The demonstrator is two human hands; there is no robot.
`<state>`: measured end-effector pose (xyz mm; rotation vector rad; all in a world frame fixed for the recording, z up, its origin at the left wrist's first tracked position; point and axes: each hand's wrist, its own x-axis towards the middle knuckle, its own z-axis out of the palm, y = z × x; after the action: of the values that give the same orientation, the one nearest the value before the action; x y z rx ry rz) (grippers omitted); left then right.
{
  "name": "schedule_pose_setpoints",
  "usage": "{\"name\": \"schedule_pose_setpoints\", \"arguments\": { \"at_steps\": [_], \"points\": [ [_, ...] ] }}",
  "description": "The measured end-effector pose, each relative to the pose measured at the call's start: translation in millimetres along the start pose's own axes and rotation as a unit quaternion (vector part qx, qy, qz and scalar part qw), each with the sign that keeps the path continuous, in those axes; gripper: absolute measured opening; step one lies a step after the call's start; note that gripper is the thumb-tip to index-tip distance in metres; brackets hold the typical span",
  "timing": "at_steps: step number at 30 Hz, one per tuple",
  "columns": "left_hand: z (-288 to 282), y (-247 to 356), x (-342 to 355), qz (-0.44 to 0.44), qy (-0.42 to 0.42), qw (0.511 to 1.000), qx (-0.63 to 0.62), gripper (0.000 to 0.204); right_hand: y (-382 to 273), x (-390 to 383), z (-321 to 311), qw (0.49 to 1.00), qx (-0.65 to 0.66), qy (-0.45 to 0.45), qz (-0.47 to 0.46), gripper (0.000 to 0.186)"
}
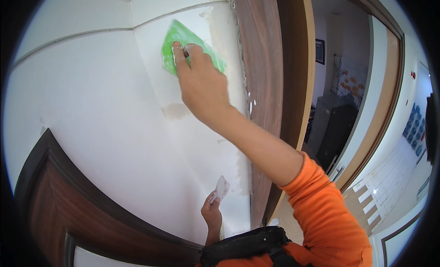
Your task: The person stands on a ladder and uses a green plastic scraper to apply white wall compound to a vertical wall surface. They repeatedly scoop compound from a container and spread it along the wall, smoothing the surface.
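Observation:
My right hand (204, 86) is raised against the white wall, fingers closed on a flat green plastic putty spreader (195, 37) smeared with white. The spreader lies against the wall near the corner, just left of the dark wooden door frame (260, 69). Lower down, my left hand (211, 215) pinches a small pale scraper (222, 188) coated with whitish putty, held out from the wall. Beige and white putty patches (175, 112) mark the wall between the two hands. White smears show on my right fingertips.
A dark brown wooden panel (91, 198) curves along the lower left. On the right, past the frame, an open doorway shows a dark cabinet (337, 129). Farther right, several blue water bottles (415, 129) stand by a wall. A black strap bag (245, 244) sits at my waist.

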<state>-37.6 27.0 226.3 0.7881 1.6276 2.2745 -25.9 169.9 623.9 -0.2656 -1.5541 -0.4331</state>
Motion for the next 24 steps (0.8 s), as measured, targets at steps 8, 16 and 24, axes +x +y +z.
{"name": "schedule_pose_setpoints", "arguments": {
  "at_steps": [8, 16, 24],
  "points": [
    [3.3, -4.6, 2.3, -0.019, 0.002, 0.999, -0.027, 0.033, 74.0, 38.8, 9.2, 0.977, -0.085, 0.058, -0.185, 0.04],
    [4.4, -7.7, 1.6, 0.0, -0.005, 1.0, -0.026, 0.032, 109.1, 56.7, 37.8, 0.965, -0.155, 0.029, -0.212, 0.04],
    [-3.1, -9.1, 0.7, -0.009, 0.002, 1.0, -0.022, 0.033, 94.1, 29.9, -5.7, 0.984, 0.101, -0.042, -0.139, 0.036]
  ]
}}
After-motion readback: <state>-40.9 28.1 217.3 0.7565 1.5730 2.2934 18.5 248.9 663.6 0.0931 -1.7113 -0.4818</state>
